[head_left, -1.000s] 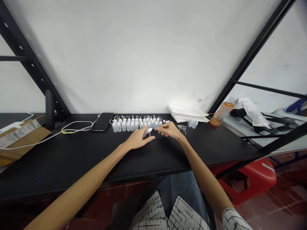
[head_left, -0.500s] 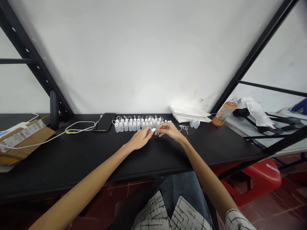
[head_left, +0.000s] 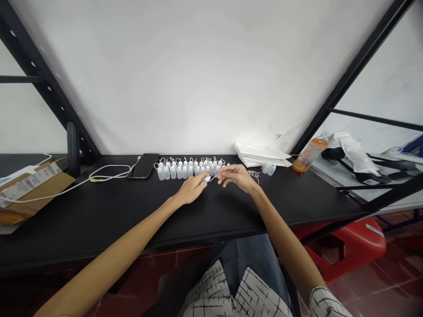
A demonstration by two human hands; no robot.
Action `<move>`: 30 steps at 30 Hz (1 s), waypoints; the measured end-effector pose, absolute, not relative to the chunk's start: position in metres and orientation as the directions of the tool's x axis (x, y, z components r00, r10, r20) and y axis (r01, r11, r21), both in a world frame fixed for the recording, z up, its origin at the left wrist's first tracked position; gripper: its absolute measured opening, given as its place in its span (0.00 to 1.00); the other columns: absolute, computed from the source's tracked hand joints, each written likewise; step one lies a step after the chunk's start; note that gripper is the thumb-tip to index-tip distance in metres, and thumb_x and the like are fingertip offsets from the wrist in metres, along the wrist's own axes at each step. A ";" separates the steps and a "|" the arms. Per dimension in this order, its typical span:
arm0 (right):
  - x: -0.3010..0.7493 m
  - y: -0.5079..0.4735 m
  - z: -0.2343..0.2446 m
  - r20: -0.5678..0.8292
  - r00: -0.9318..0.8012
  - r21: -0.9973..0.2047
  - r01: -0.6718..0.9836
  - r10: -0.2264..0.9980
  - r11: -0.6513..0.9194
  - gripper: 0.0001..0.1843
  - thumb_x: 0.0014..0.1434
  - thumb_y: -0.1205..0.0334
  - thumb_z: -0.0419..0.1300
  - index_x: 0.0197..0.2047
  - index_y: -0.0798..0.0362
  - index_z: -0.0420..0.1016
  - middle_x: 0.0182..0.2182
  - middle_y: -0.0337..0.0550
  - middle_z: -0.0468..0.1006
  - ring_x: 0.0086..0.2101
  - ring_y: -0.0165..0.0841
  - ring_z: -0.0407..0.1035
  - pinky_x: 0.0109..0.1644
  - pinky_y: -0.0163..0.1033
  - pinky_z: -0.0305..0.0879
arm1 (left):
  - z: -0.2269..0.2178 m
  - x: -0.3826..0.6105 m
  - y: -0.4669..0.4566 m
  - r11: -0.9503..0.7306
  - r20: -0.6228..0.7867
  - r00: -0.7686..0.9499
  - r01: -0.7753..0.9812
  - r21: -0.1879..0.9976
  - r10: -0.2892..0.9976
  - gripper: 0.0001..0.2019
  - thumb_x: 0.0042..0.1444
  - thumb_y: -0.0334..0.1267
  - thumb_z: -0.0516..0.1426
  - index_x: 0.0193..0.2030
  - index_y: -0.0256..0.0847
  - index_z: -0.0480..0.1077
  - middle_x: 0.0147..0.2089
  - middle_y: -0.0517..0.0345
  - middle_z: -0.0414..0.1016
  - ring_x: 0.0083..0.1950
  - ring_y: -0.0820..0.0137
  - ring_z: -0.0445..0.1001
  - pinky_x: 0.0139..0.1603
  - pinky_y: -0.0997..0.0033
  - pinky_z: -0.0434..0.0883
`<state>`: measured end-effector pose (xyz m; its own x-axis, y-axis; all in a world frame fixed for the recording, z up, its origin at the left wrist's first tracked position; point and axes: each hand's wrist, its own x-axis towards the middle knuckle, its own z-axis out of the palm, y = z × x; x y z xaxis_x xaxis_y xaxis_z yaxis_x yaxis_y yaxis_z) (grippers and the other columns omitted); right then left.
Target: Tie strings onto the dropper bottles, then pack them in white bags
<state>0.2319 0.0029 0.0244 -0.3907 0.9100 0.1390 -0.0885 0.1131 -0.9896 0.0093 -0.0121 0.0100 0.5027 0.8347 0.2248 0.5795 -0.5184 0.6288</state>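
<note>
The left hand (head_left: 191, 188) pinches a small white cap (head_left: 207, 178) in its fingertips, just in front of the rows of white plastic bottles (head_left: 178, 171); a thin white cord (head_left: 214, 177) runs sideways from it toward the half-open right hand (head_left: 236, 177); I cannot tell whether that hand has hold of the cord.

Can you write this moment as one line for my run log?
left hand: pinching small white cap | right hand: reaching thin white cord | behind: white plastic bottles
</note>
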 end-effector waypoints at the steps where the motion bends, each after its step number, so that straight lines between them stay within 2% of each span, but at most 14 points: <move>1: 0.232 0.003 0.024 0.136 -0.393 -0.990 -0.090 0.910 0.110 0.18 0.46 0.54 0.73 0.36 0.58 0.81 0.30 0.47 0.81 0.30 0.37 0.78 0.29 0.37 0.74 | 0.010 0.009 -0.013 -0.523 0.233 0.503 0.572 0.632 0.832 0.13 0.63 0.38 0.43 0.49 0.43 0.65 0.22 0.66 0.62 0.25 0.70 0.64 0.33 0.71 0.61; 6: 0.230 0.003 0.023 0.151 -0.426 -0.989 -0.065 0.892 0.136 0.18 0.47 0.54 0.72 0.37 0.58 0.81 0.33 0.50 0.82 0.32 0.39 0.78 0.28 0.36 0.73 | 0.010 0.010 -0.015 -0.542 0.255 0.512 0.555 0.631 0.820 0.12 0.65 0.41 0.43 0.46 0.43 0.65 0.23 0.66 0.60 0.26 0.70 0.63 0.33 0.71 0.60; 12: 0.225 0.002 0.022 0.177 -0.427 -0.983 -0.038 0.887 0.178 0.17 0.48 0.53 0.71 0.37 0.57 0.81 0.31 0.48 0.82 0.30 0.35 0.76 0.23 0.33 0.70 | 0.009 0.011 -0.014 -0.564 0.271 0.519 0.570 0.597 0.811 0.14 0.67 0.44 0.43 0.44 0.43 0.66 0.24 0.65 0.62 0.28 0.69 0.65 0.34 0.70 0.61; 30: 0.222 0.002 0.021 0.180 -0.428 -0.980 -0.001 0.886 0.199 0.17 0.48 0.53 0.71 0.37 0.57 0.82 0.30 0.47 0.81 0.30 0.35 0.76 0.24 0.34 0.70 | 0.006 0.011 -0.013 -0.581 0.274 0.535 0.573 0.577 0.799 0.13 0.67 0.43 0.43 0.45 0.43 0.66 0.25 0.64 0.63 0.28 0.68 0.67 0.34 0.70 0.61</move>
<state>0.2222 0.0016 0.0214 -0.4280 0.8856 0.1803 -0.0009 0.1991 -0.9800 0.0110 -0.0130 0.0064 0.5347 0.7994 0.2740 0.5735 -0.5814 0.5772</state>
